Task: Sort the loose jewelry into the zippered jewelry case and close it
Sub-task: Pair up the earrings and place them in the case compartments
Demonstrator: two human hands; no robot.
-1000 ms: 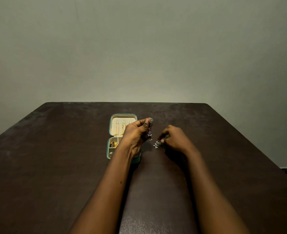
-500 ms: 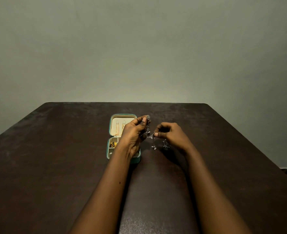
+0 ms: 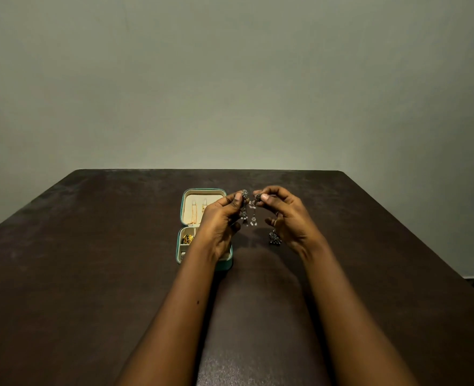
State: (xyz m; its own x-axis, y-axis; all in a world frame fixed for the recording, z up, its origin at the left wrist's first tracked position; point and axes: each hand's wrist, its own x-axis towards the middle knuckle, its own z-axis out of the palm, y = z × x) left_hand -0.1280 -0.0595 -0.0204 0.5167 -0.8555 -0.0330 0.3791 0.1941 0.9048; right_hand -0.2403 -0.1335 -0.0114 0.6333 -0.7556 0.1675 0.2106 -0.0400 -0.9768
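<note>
While your left hand (image 3: pixel 219 218) pinches one earring (image 3: pixel 244 211) and your right hand (image 3: pixel 288 215) its twin (image 3: pixel 253 215), both dangling over the bench (image 3: pixel 91 274) just right of the open case (image 3: pixel 180 207), keep them apart, untangled, and lower each into a compartment.

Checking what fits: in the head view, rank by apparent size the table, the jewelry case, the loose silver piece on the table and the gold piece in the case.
1. table
2. jewelry case
3. silver piece and gold piece look about alike, so I cannot rank them.
</note>
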